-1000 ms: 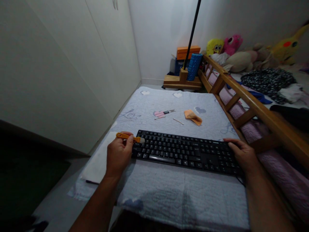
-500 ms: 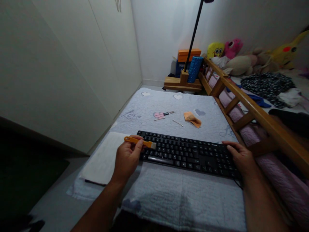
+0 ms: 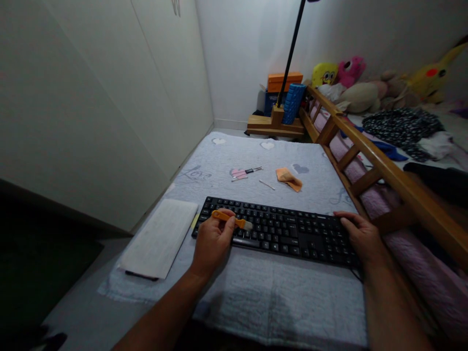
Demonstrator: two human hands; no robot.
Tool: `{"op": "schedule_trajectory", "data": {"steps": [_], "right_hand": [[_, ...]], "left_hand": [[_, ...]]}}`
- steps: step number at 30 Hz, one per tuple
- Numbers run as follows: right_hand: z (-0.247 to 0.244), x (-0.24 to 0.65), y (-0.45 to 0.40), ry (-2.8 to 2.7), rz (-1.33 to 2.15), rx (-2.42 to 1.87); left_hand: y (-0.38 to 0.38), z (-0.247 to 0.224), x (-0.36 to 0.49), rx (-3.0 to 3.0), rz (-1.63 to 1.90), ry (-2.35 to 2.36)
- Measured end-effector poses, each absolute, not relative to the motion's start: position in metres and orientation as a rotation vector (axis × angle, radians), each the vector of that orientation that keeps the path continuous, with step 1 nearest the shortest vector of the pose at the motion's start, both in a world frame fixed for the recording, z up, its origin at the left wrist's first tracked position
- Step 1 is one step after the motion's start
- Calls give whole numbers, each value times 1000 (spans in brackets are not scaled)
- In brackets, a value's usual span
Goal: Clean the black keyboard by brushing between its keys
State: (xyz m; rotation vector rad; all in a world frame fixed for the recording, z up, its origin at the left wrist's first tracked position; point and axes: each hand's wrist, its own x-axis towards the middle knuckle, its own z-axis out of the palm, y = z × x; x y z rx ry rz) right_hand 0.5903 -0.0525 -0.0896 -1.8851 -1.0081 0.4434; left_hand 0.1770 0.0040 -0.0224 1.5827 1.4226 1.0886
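A black keyboard (image 3: 281, 229) lies on the bluish-grey cloth, angled slightly down to the right. Over its left half, my left hand (image 3: 215, 239) pinches a small orange brush (image 3: 230, 220), whose pale bristles are at the keys. My right hand (image 3: 360, 236) grips the keyboard's right end, thumb on top. Beyond the keyboard lie a crumpled orange cloth (image 3: 289, 179), a cotton swab (image 3: 266, 185), and a thin metal tool with a black middle (image 3: 249, 171). Another swab (image 3: 239, 179) rests beside the tool.
A white folded sheet (image 3: 161, 239) lies left of the keyboard. The wooden bed rail (image 3: 398, 175) runs along the right side, with stuffed toys and clothes behind it. A lamp stand (image 3: 277, 117) and a blue roller (image 3: 292, 104) stand past the far edge.
My left hand has moved right across the keys with the brush, uncovering the keyboard's left end and more of the white sheet. My right hand keeps its hold; the view has shifted slightly.
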Motion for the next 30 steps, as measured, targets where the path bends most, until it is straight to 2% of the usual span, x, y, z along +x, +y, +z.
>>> {"op": "schedule_trajectory", "data": {"steps": [9, 17, 23, 30], "right_hand": [[-88, 587, -52, -1011, 434, -1853], [-88, 587, -52, -991, 443, -1879], [-89, 588, -53, -1029, 422, -1860], [-91, 590, -53, -1012, 450, -1845]], "left_hand": [[13, -16, 149, 1504, 1169, 1514], [6, -18, 182, 1460, 1127, 1313], [2, -17, 178, 1711, 1116, 1480], [9, -12, 141, 1704, 1111, 1613]]}}
